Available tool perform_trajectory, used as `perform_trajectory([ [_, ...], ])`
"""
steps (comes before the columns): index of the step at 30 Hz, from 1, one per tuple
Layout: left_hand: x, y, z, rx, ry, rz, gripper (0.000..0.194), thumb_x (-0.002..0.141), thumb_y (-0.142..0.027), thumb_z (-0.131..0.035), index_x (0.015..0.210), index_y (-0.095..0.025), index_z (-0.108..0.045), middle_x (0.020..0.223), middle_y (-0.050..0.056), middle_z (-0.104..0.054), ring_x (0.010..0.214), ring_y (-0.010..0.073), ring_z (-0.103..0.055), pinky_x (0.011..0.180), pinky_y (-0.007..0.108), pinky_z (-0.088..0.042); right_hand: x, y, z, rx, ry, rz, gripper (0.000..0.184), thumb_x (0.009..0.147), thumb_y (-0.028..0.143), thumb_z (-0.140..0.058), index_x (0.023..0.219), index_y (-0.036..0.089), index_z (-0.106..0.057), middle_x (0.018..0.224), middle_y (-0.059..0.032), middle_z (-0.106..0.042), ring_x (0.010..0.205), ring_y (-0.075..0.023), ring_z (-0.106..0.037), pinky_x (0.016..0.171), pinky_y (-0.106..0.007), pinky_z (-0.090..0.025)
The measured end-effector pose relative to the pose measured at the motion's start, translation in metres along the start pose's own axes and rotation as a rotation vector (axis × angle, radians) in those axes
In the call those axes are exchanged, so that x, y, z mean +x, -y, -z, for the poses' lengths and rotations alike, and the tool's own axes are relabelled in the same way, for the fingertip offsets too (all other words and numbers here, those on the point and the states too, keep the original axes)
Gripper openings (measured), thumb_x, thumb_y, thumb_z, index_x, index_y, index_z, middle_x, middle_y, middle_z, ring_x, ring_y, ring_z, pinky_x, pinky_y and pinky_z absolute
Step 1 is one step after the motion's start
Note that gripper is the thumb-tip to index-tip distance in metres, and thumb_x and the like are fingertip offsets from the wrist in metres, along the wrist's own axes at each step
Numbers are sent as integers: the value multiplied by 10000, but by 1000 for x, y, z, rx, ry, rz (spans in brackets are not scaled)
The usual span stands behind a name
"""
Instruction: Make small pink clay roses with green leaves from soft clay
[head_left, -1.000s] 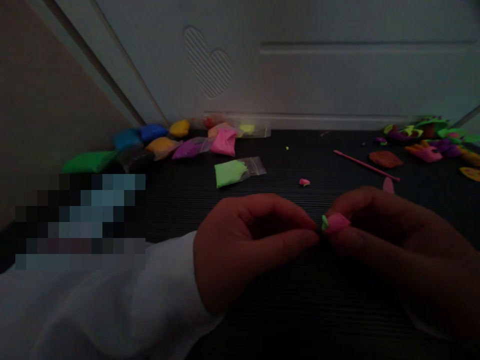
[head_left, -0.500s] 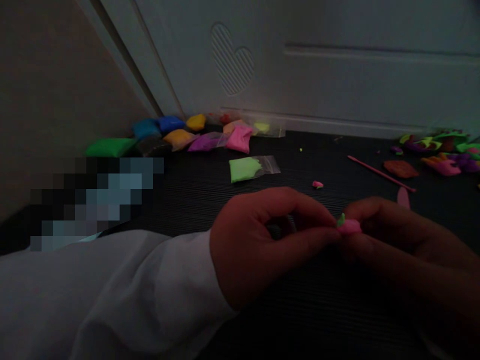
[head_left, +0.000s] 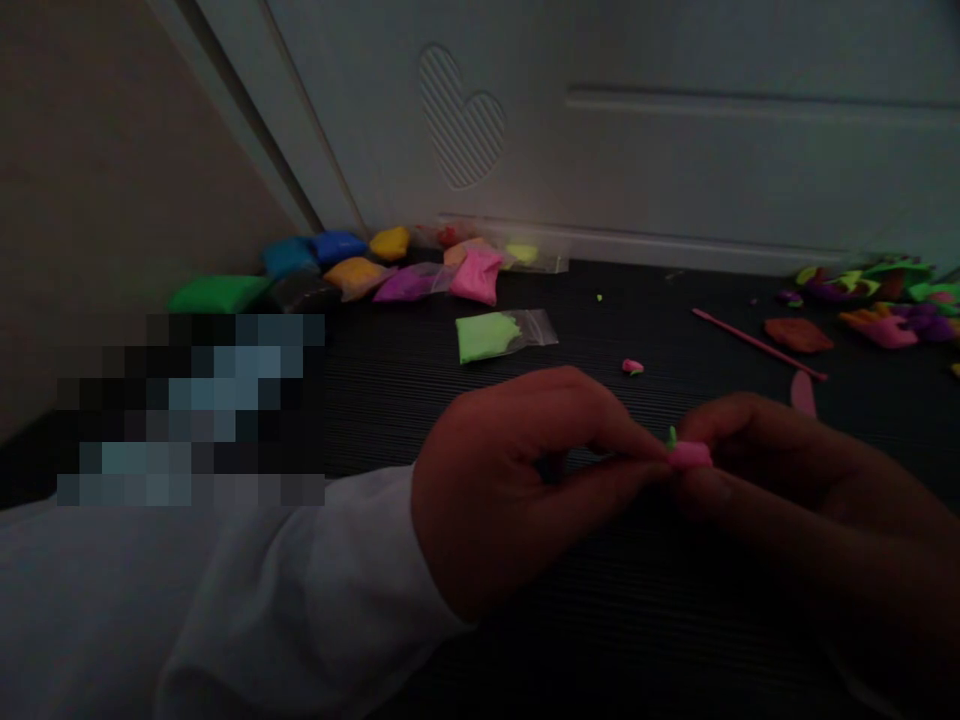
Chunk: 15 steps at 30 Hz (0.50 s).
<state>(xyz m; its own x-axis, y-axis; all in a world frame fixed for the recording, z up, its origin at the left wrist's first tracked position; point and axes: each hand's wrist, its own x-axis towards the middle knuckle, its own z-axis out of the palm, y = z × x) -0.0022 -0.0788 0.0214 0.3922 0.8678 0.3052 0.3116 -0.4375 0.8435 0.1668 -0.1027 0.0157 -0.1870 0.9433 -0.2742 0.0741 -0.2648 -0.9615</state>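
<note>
A small pink piece of modelling clay (head_left: 691, 455) with a light green bit standing up at its left end is pinched between both hands. My left hand (head_left: 517, 480) grips its left end with thumb and forefinger. On the other side, my right hand (head_left: 795, 500) holds it between thumb and fingertips. Just beyond the hands lies a tiny pink and green clay piece (head_left: 632, 367) on the dark tabletop (head_left: 375, 400). A flat bag of light green clay (head_left: 487, 337) rests farther left.
Bags of coloured clay, including a green one (head_left: 217, 294) and a pink one (head_left: 477, 276), line the back left. A pink stick tool (head_left: 757, 344), a pink blade-like tool (head_left: 802, 393), a reddish-brown flat lump (head_left: 798, 335) and colourful clay shapes (head_left: 885, 325) lie right. A white panel (head_left: 675, 170) stands behind.
Both hands have shifted very slightly left with the pink clay, and the clay has turned a little between the fingers. The whole view has also drifted slightly.
</note>
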Motion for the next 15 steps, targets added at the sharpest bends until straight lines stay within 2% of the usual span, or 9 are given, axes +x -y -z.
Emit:
perform_trajectory([
  [6, 1, -2, -1, 26, -48, 13, 47, 654, -215, -602, 693, -191, -611, 688, -3, -611, 646, 107, -548, 555, 205, -441, 3, -6, 1, 47, 12, 23, 122, 663, 192, -602, 754, 272, -578, 650, 62, -606, 570, -70, -539, 477, -131, -410],
  [15, 1, -2, 0, -1, -15, -1, 70, 665, -156, -581, 693, -198, -629, 694, -8, -614, 642, 99, -556, 563, 194, -447, -1, 2, -1, 6, 18, 4, 137, 648, 179, -615, 735, 278, -578, 634, 70, -594, 558, -69, -529, 471, -139, -403],
])
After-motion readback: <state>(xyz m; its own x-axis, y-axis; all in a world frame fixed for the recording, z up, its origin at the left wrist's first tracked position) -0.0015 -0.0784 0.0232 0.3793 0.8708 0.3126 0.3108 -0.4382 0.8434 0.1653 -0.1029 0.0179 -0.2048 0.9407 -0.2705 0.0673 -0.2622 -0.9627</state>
